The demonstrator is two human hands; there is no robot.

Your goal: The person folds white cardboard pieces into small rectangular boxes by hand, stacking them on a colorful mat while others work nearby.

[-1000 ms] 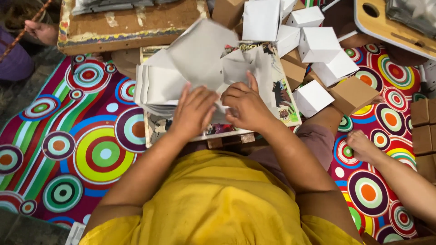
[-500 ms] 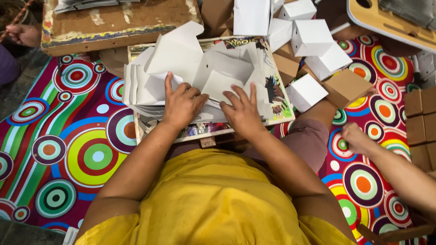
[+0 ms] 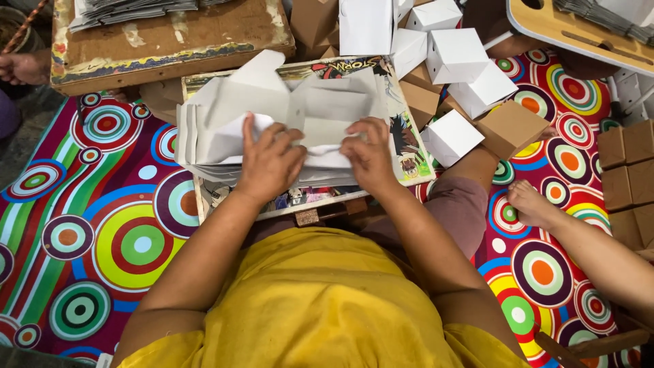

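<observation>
A yellow cotton shirt (image 3: 327,307) fills the near edge of the view, and from it both forearms are stretched forward over a rug patterned with bright concentric circles (image 3: 102,232). The left hand (image 3: 269,163) is spread, palm down, on a flat unfolded white cardboard box blank (image 3: 300,116), its fingers pressing the near left panel; the right hand (image 3: 369,155) is laid on the same blank, its fingertips pinching a fold near the middle. The blank lies directly ahead of both hands, on top of a stack of similar white blanks (image 3: 204,146) on a printed board (image 3: 409,136); its long axis runs left to right, and both hands are about equally near. Compared with half a second ago, the raised flaps are pressed flatter and the hands sit closer together. Beyond, finished white cardboard boxes (image 3: 456,51) are piled to the right.
</observation>
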